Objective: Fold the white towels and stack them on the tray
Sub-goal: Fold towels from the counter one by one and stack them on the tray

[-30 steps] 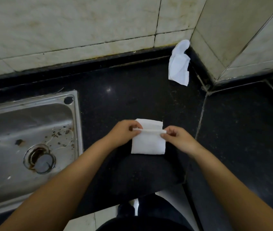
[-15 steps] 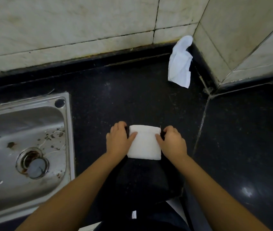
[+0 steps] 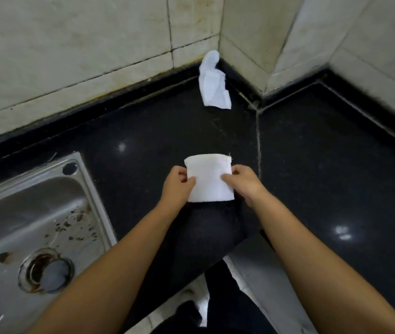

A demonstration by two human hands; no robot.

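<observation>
Folded white towel (image 3: 209, 180) sits between the two hands, a small near-square packet lying over the person's dark-clad knee (image 3: 206, 227) at the front edge of the black countertop (image 3: 143, 141). Its far edge curls up slightly, and a short thread sticks out at its far right corner. The left hand (image 3: 176, 186) pinches the towel's left edge, thumb on top and fingers curled beneath or beside the cloth; the right hand (image 3: 242, 183) does the same on the right edge, its thumb lying over the near right part of the packet. Both hands are closed onto the cloth, so the towel spans the gap between the two grips, with more of it showing beyond the thumbs than before them.

A second white towel (image 3: 212, 85), crumpled and unfolded, lies well apart at the back of the counter, leaning into the corner where the two tiled walls (image 3: 71, 56) meet. The counter is polished black stone with a pale grouted seam (image 3: 258, 145) running front to back just right of the hands, and it reflects small spots of light. A stainless steel sink (image 3: 35, 225) is set into the counter on the left, its basin speckled with brown debris around the rusty drain (image 3: 47, 271). The wall tiles are off-white and stained along the joints.
</observation>
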